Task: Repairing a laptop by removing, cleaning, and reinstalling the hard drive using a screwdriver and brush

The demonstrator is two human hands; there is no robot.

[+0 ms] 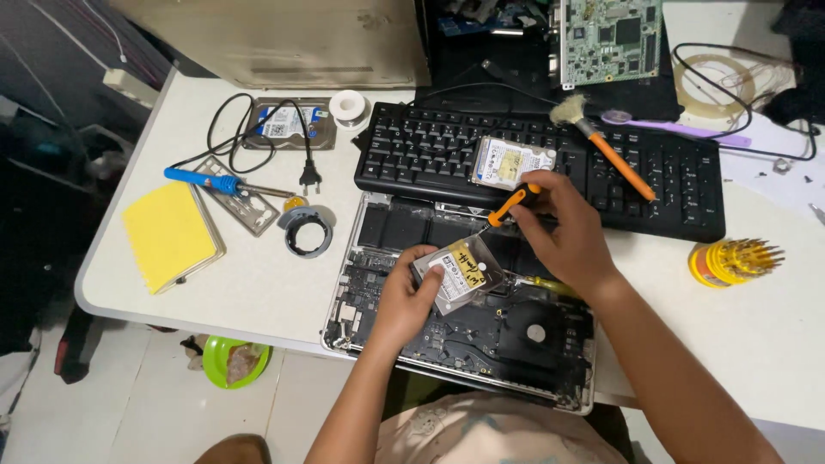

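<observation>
The left hand (404, 296) gripped a small hard drive (460, 271) by its left edge, with the thumb on the top label. The drive was held tilted above the opened laptop (455, 318), which lay with its bottom cover off near the front edge of the white tabletop (266, 283). The right hand (563, 232) was closed around a screwdriver with an orange handle (509, 204). Its thin shaft pointed down and to the left, and the tip was at the upper right corner of the held drive. I could not tell if the tip really touched a screw.

Behind the laptop lay a black keyboard (430, 146), and a second hard drive (512, 161) rested on its keys, just beside the right hand. A brush with an orange handle (606, 146) also lay across the keyboard. To the right, a yellow holder of screwdriver bits (730, 260) lay on its side. To the left were a blue soldering iron (206, 180), a yellow pad (169, 234), a roll of black tape (308, 232) and a third drive (284, 123) under a black cable. A green circuit board (608, 39) lay at the far side.
</observation>
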